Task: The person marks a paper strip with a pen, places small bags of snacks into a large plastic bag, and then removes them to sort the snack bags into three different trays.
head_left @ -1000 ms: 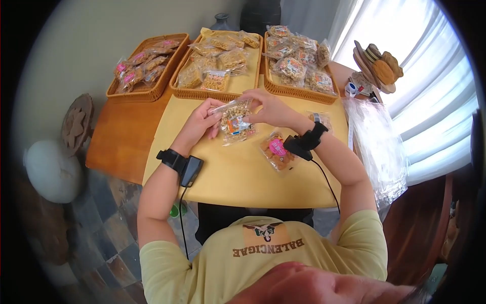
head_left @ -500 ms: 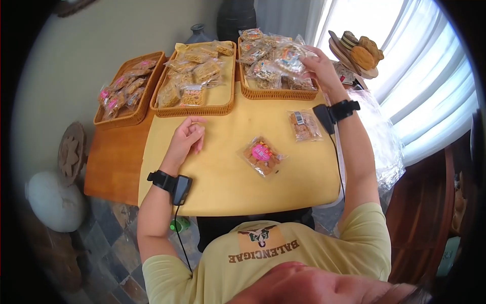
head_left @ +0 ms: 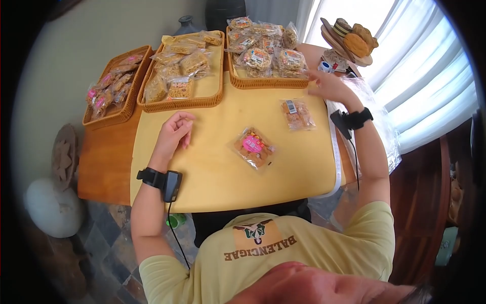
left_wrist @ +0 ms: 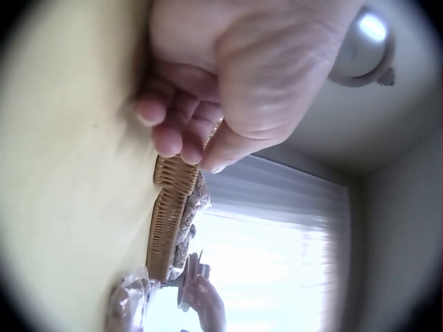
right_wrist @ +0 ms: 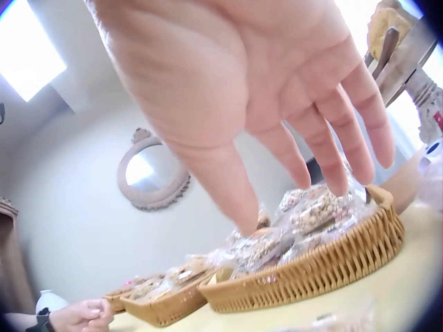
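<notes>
My right hand (head_left: 334, 90) is empty, just past the front right corner of the right wicker basket (head_left: 271, 82). Its fingers spread out above that basket in the right wrist view. Packets of puffed grain snack (head_left: 292, 61) in clear wrappers fill the basket. My left hand (head_left: 174, 133) rests on the yellow tabletop with loosely bent fingers and nothing in them, in front of the middle basket (head_left: 185, 104). Between the hands lies a packet with a pink label (head_left: 253, 147). Nearer the right hand lies a packet with a barcode sticker (head_left: 298, 115).
A left basket (head_left: 109, 120) holds pink-labelled packets; the middle one holds golden snack bars (head_left: 195, 65). Clear plastic bags (head_left: 387, 126) hang at the table's right edge, beside a measuring tape (head_left: 336, 157). Wooden dishes with bread-like pieces (head_left: 354, 43) stand at the back right.
My right hand carried the grain snack packet from between both hands to the right basket, let it go there and drew back right. The left hand released the packet and stayed on the table.
</notes>
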A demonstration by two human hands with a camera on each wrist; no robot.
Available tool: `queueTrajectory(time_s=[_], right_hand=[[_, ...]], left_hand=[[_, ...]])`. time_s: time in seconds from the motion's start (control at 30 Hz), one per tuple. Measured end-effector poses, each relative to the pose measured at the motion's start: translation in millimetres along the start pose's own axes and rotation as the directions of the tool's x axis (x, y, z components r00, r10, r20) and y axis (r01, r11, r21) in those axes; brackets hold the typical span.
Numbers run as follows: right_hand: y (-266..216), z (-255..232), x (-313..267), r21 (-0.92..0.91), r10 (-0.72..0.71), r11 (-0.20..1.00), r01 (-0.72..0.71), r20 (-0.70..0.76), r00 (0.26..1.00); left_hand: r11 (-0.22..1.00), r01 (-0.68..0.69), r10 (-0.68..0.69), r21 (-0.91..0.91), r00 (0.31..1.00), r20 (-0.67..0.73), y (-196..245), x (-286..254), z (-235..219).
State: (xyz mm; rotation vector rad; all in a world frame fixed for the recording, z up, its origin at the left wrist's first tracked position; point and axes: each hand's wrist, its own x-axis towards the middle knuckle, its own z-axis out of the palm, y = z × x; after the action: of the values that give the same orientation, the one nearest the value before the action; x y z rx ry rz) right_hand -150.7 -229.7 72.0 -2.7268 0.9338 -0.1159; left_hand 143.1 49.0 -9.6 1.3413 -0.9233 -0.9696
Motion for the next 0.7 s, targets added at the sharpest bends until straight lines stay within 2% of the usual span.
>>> queueTrajectory(time_s=[0.03, 0.07, 0.13, 0.27, 0.33, 0.37, 0.43, 0.5, 0.57, 0.6, 0.67, 0.7], right_hand=[[-2, 5, -9, -0.036, -0.08, 0.996, 0.083, 0.08, 0.994], [-1, 14, -14, -0.04, -0.075, 0.996, 0.078, 0.081, 0.994], [7, 33, -17, 0.052, -0.266, 0.964, 0.261, 0.195, 0.944], [-1, 41, -7, 0.058, -0.21, 0.978, 0.202, 0.245, 0.946], [-19, 30, -1, -0.169, -0.076, 0.972, 0.161, 0.422, 0.903], [-19, 31, 1, -0.159, -0.084, 0.973, 0.167, 0.428, 0.9], [-15, 31, 6, -0.114, -0.07, 0.986, 0.125, 0.4, 0.914], [-9, 40, 11, -0.094, -0.124, 0.981, 0.172, 0.383, 0.915], [-9, 47, 7, 0.088, -0.089, 0.994, 0.063, 0.333, 0.939], [-10, 48, 4, 0.086, -0.091, 0.994, 0.065, 0.335, 0.938], [-15, 44, 1, 0.328, -0.162, 0.945, 0.013, 0.431, 0.887], [-18, 39, -1, 0.326, -0.164, 0.945, 0.016, 0.433, 0.886]], left_hand=[[1.0, 0.0, 0.0, 0.013, 1.0, 0.003, 0, 0, 0], [1.0, 0.0, 0.0, 0.009, 1.0, 0.007, -1, 0, 0], [0.999, 0.0, 0.0, 0.032, 1.0, 0.008, -1, 0, 0], [0.999, -0.005, 0.005, 0.04, 1.0, 0.012, -1, -1, 0], [0.999, 0.005, -0.005, 0.034, 1.0, 0.005, 2, -2, 1], [0.999, 0.014, -0.014, 0.038, 1.0, -0.002, 1, -2, 0], [0.999, -0.001, 0.0, 0.041, 0.999, 0.04, -2, -1, -2], [0.999, -0.004, 0.002, 0.038, 0.999, 0.047, -3, 0, -4], [1.0, -0.009, 0.008, 0.03, 0.999, 0.054, -4, 0, -4], [0.999, -0.008, 0.006, 0.037, 0.998, 0.054, -5, 0, -4], [0.999, -0.01, 0.008, 0.039, 0.999, 0.05, -5, 1, -4], [0.999, -0.015, 0.013, 0.047, 0.998, 0.056, -5, 1, -4]])
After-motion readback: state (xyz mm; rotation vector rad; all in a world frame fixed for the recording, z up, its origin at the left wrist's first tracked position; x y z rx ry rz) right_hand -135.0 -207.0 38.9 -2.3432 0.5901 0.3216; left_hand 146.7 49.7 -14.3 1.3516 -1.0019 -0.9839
